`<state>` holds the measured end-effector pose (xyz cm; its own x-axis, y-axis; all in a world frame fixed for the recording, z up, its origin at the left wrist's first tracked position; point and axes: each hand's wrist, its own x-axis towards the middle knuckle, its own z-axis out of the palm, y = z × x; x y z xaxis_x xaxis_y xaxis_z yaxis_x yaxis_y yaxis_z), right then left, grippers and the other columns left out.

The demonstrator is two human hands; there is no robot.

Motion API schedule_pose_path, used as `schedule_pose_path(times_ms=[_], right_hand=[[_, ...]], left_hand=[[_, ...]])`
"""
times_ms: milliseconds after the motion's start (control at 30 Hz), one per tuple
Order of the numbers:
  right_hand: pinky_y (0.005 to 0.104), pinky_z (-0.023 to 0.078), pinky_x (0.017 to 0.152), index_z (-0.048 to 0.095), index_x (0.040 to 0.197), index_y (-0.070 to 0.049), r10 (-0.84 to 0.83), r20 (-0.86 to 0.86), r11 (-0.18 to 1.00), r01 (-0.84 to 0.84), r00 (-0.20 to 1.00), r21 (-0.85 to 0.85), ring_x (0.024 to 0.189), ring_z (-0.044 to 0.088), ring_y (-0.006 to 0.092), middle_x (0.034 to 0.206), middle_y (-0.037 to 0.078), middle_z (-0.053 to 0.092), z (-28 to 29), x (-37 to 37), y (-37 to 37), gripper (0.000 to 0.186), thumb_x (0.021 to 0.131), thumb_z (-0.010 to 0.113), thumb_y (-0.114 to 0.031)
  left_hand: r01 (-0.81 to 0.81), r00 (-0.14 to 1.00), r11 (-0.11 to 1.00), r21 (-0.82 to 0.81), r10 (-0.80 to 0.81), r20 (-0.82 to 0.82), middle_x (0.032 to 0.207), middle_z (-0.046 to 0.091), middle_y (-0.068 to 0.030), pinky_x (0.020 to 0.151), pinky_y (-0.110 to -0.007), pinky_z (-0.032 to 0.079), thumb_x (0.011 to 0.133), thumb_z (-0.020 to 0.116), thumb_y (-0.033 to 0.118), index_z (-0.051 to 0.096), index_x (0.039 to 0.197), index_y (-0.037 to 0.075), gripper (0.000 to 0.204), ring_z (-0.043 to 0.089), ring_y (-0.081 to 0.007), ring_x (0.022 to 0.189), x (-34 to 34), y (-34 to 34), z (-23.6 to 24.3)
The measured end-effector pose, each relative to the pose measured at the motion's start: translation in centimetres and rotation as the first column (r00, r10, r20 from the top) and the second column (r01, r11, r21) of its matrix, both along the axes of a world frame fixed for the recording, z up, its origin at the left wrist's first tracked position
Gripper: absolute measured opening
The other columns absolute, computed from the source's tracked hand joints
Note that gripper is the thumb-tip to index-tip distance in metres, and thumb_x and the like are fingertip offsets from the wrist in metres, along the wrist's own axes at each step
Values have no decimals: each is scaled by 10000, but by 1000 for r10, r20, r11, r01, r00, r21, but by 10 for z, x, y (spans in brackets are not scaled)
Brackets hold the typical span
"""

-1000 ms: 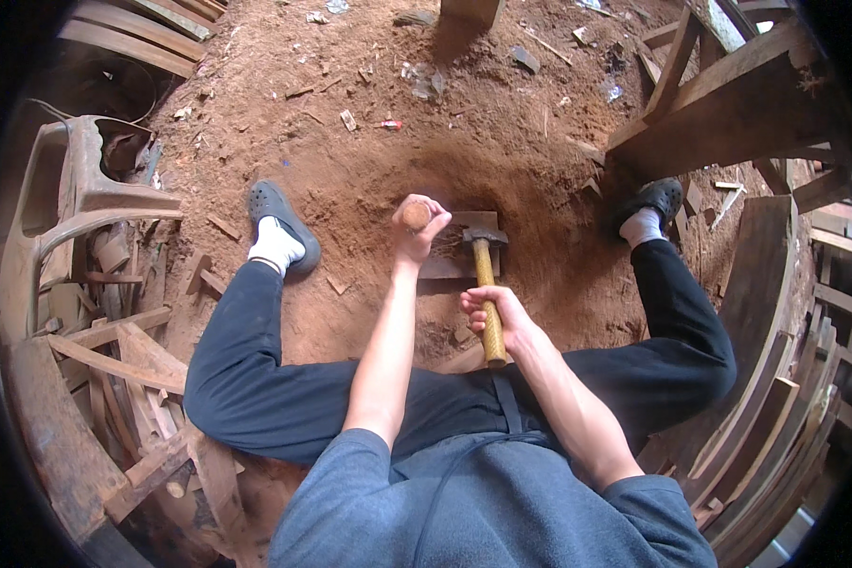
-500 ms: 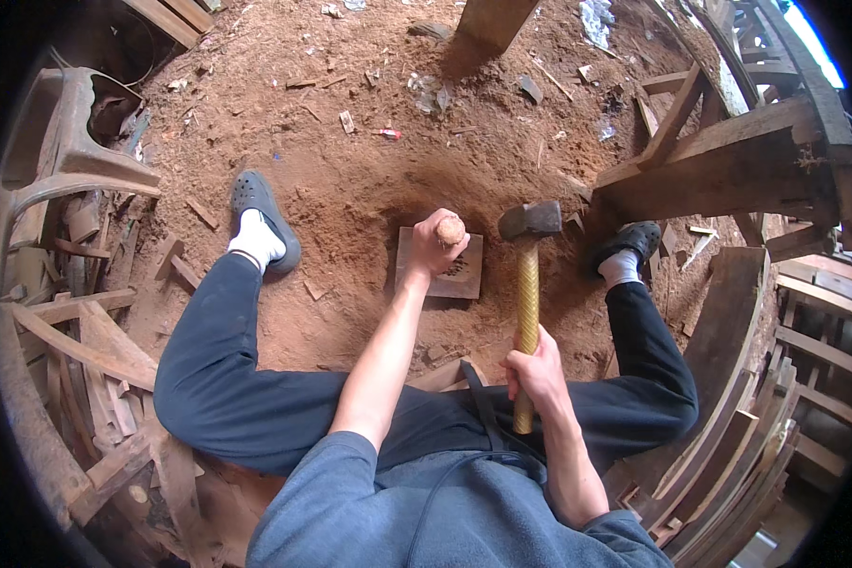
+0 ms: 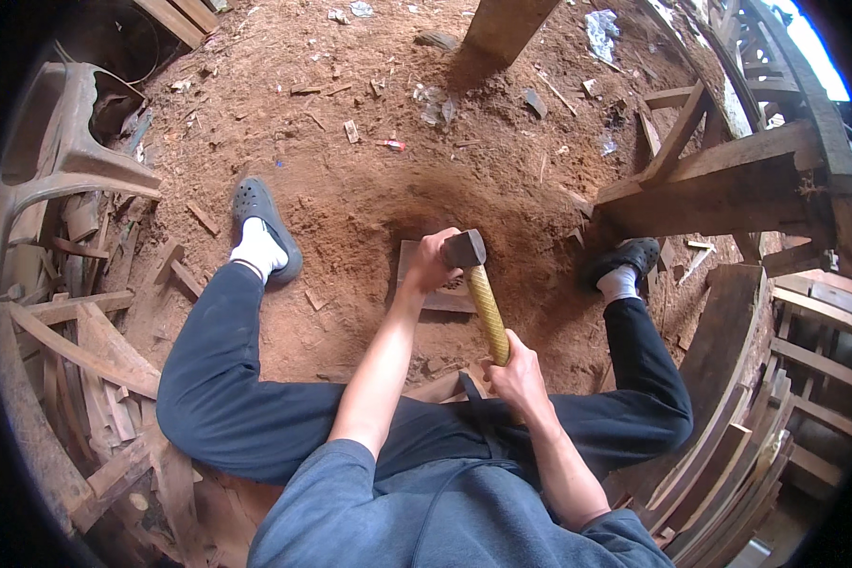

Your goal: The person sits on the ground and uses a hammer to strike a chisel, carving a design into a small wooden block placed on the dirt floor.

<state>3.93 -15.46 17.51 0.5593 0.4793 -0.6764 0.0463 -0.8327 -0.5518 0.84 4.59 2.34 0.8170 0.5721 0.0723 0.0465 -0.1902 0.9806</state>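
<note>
My right hand [image 3: 518,367] is closed around the yellow patterned handle of a hammer [image 3: 487,305]. The hammer's dark, blocky head hangs directly over my left hand [image 3: 432,262], at the upper end of what that hand grips. My left fingers are wrapped round an upright wooden-handled tool, whose round top is now hidden by the hammer head; its lower end is out of sight too. Beneath the left hand a flat square wooden board [image 3: 450,301] lies in a hollow in the ground, partly covered by the hand and hammer.
My legs spread on either side of the board. A heavy wooden frame [image 3: 719,175] stands at the right, with stacked planks [image 3: 729,445] below it. At the left are a worn plastic chair [image 3: 85,156] and scrap wood [image 3: 114,379]. A wooden post [image 3: 506,33] rises at the far side.
The hammer has swung left and its head now covers the top of the wooden-handled tool. My right hand has shifted slightly left; my left hand stays around the tool.
</note>
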Motion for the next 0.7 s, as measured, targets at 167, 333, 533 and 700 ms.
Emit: schedule_pose_path(times_ms=[167, 333, 533, 700], right_hand=[[369, 472, 546, 524, 888, 9, -57, -68, 998, 59, 996, 37, 606, 607, 240, 658, 135, 596, 1, 3, 2, 220, 704, 633, -45], [270, 390, 364, 498, 811, -22, -244, -233, 968, 250, 941, -6, 434, 469, 98, 576, 16, 480, 3, 12, 0, 182, 688, 631, -15], [251, 373, 358, 480, 774, -48, -234, -36, 934, 234, 972, 271, 408, 451, 97, 571, 3, 475, 67, 40, -7, 212, 649, 635, 24], [231, 338, 336, 415, 780, -56, -400, 61, 543, 182, 915, 820, 351, 399, 105, 515, 15, 439, 162, 60, -12, 247, 674, 595, 75]], left_hand=[[-21, 1000, 991, 131, 19, 22, 744, 614, -128, 626, -341, 491, 599, 797, 98, 570, 828, 44, 327, 629, -276, 697, 5, -2, 0], [-46, 997, 999, 23, 44, 59, 799, 617, -103, 668, -321, 493, 633, 778, 130, 590, 879, 30, 325, 608, -269, 707, 13, -9, -4], [-258, 958, 966, -14, 258, 125, 745, 630, -155, 644, -338, 506, 603, 696, 115, 585, 821, 1, 270, 654, -288, 719, 25, -7, -13], [-373, 921, 926, 54, 363, 144, 714, 631, -161, 628, -322, 509, 590, 694, 131, 591, 821, -15, 292, 662, -268, 691, 16, -1, -15]])
